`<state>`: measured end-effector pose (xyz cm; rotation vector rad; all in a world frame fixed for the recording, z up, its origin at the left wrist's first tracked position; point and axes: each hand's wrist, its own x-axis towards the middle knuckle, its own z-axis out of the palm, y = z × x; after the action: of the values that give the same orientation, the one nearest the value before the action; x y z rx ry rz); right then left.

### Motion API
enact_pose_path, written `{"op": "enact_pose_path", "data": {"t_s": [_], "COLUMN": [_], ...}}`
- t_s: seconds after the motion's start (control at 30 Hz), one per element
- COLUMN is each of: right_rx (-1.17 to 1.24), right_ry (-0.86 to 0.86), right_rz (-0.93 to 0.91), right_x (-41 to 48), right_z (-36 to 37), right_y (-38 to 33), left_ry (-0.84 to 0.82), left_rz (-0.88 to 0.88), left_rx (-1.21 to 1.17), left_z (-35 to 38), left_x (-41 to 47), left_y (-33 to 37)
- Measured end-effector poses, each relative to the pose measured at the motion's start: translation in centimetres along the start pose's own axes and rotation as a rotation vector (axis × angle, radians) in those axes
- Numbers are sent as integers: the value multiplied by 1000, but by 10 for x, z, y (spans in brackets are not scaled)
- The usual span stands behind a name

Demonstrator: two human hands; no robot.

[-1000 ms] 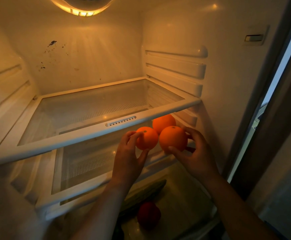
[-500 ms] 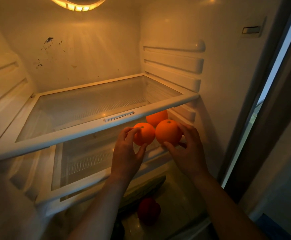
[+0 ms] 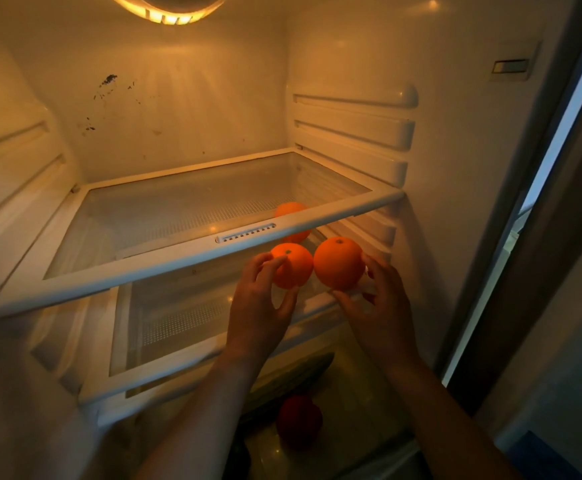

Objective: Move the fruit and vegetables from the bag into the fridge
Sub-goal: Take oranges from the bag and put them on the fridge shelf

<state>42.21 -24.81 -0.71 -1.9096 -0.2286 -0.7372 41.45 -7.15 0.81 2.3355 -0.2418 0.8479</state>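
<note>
I am reaching both hands into the lit fridge (image 3: 473,168), under the front rail of the top shelf (image 3: 192,261). My left hand (image 3: 262,306) is cupping the left orange (image 3: 294,266): my fingers (image 3: 265,266) are curling over its near side and my thumb is pressing in from below, so the hand is clamped on it. My right hand (image 3: 379,313) is sitting around the right orange (image 3: 340,263), fingertips touching its right side and thumb lying under its base, the fingers spread loosely; whether I am gripping it or only steadying it, I cannot tell. Both oranges are sitting side by side, nearly touching, at the front right of the middle shelf (image 3: 165,362), stem ends up. A third orange (image 3: 291,211) is lying behind them on the same shelf, partly seen through the glass of the top shelf and partly hidden by its rail. Below, on the fridge floor, a red fruit (image 3: 298,419) is lying in shadow, with a dark green vegetable (image 3: 293,375) just behind it; what kind, I cannot tell. The lamp (image 3: 168,12) is glowing overhead.
</note>
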Motion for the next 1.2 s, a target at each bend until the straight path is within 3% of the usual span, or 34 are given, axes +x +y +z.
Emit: {"op": "enact_pose_path", "data": {"t_s": [0.23,0.6,0.9,1.2], "right_rx": [44,-104,-132,-207], "right_ry": [-91,-63,-63,-105], "right_rz": [33,37,-81,-170], "right_x": [-17,-12,-13,5], "right_z": [-9,2,0,13], "right_y": [-2,-14,-11,0], "left_ry": [-57,-184,-184,-175], "left_rz": [-9,57,101,30], "left_rx": [-41,73,123,133], "left_z": [-16,-20,-16,-14], "left_x": [-21,-7,-22,-16], "left_y": [-2,-3,-9,-10]}}
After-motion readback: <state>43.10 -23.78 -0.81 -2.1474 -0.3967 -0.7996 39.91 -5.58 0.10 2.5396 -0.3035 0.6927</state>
